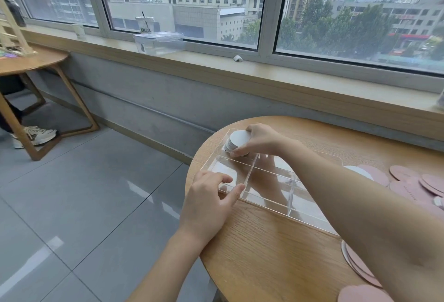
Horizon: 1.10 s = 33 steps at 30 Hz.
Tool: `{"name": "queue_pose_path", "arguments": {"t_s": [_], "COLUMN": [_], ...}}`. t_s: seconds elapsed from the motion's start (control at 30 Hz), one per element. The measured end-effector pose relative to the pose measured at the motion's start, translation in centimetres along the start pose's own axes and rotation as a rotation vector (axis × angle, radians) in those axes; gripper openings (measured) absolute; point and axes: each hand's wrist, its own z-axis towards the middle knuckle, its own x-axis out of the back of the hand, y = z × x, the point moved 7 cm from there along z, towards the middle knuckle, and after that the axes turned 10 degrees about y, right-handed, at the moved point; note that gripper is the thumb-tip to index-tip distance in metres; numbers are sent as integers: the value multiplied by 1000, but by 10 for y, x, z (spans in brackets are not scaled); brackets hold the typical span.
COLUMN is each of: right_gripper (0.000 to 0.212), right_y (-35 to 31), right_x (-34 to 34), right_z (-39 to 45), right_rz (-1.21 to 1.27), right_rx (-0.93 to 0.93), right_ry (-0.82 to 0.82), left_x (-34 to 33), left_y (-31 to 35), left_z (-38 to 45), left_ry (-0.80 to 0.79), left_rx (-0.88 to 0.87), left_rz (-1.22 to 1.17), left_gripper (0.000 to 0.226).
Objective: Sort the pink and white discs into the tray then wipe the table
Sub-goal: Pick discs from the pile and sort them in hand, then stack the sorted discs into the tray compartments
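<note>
Lidded plastic box (158,42) on windowsill (264,73)

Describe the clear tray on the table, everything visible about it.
The tray looks like clear acrylic, shallow and rectangular, split by thin dividers into several compartments. It lies flat at the round wooden table's left edge. The left hand rests on its near corner; the right hand holds a stack of white discs in its far-left compartment. The other compartments look empty.
</note>
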Motion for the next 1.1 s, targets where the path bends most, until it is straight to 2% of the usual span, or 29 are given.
{"name": "queue_pose_path", "arguments": {"t_s": [0.13, 0.57, 0.73, 0.83, 0.93, 1.1], "right_gripper": [86, 78, 69, 72, 76, 70], "right_y": [6, 28, 37, 48, 69, 109], "right_x": [-1, 26, 62, 87, 108, 140], "right_z": [1, -31, -102, -160, -224, -334], "right_rz": [108, 183, 199, 145, 52, -88], "right_rx": [55, 53, 73, 69, 26, -29], "right_ry": [48, 123, 200, 206, 233, 302], "left_x": [0, 0, 3, 3, -6, -31], "left_y": [-1, 0, 12, 45, 93, 175], "left_z": [0, -1, -7, -18, -36, -78], "left_ry": [-12, -18, 37, 36, -10, -124], "left_rx": [-2, 9, 29, 39, -29, -183], "left_rz": [1, 26, 91, 62, -11, -85], "left_gripper": [30, 28, 27, 33, 40, 45]}}
